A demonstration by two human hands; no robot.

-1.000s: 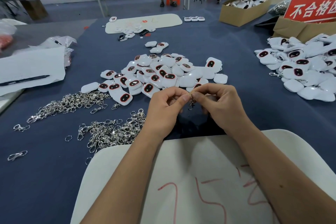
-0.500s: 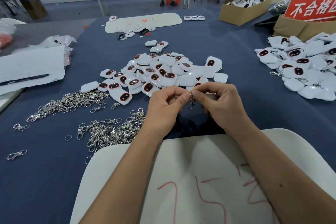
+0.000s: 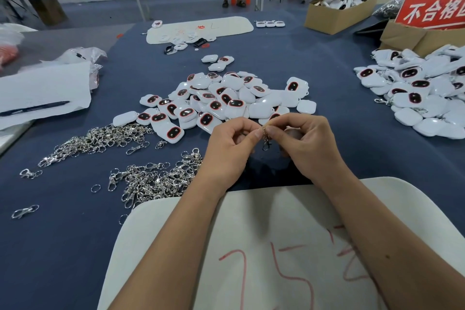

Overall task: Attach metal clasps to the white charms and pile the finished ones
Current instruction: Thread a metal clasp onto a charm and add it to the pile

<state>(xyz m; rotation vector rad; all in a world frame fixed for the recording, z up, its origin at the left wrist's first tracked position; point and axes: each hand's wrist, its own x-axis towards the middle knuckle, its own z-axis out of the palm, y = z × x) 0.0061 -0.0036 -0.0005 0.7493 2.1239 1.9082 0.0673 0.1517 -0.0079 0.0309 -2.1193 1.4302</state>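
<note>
Clasp: hangs btwn both thumbs, above blue cloth.
L hand: pinches its ring.
R hand: pinches ring too; charm probably in palm, can't tell.
Handling: likely light, stiff, slippery; hold by ring.

Open blue worktop right of the central charm pile, a wide lane running to the finished heap. Left of that pile, clasps sprawled across the cloth; nearer, more clasps blocking the way, touching the white board. Narrow bare strip between the two clasp heaps. Beyond the pile, clear cloth up to the far white pad.
</note>
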